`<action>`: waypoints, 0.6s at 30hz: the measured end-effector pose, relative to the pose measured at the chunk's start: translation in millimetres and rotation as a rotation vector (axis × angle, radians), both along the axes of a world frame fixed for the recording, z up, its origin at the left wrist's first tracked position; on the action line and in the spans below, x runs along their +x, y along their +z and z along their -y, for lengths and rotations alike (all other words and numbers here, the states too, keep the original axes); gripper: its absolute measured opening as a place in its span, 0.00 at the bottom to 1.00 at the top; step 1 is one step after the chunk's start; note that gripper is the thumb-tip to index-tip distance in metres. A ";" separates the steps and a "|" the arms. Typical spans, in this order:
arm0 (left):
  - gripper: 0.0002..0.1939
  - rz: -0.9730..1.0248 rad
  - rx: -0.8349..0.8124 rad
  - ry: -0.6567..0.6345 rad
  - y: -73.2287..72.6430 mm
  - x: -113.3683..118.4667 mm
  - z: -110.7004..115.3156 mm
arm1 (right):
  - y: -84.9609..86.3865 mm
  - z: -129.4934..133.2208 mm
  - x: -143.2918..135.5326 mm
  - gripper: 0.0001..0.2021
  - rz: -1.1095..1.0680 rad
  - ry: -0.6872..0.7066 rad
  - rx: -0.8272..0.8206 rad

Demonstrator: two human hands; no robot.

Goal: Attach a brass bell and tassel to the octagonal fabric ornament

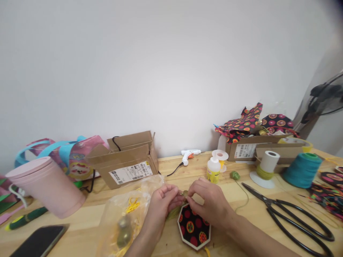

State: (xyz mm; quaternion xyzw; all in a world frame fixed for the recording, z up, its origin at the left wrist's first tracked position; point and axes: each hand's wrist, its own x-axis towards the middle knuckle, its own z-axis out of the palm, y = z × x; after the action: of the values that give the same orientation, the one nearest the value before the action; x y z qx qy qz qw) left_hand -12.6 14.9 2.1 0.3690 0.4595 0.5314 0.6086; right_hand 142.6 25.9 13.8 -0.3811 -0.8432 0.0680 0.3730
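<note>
In the head view, at the lower centre of the frame, the left hand [164, 202] and right hand [210, 200] meet, the fingers of each pinched together on a small gold-coloured piece [184, 193]. Just below it lies an eight-sided patterned panel [194, 226] with a pale rim, partly under the right hand. A clear plastic bag [107, 221] holding gold-coloured bells [124, 233] sits lower left of centre. Black-handled scissors [270, 201] lie at lower right on the wooden surface [88, 214].
</note>
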 end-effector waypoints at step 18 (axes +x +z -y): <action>0.07 -0.289 0.188 0.066 9.5 3.7 -1.3 | -0.2 -4.5 3.8 0.04 -0.104 0.034 0.015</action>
State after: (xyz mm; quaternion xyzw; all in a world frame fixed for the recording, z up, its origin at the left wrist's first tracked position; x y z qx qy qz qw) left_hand -9.0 16.2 11.5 0.4812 0.5024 0.5333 0.4812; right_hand 146.5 30.4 13.6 -0.3597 -0.8296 0.0878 0.4179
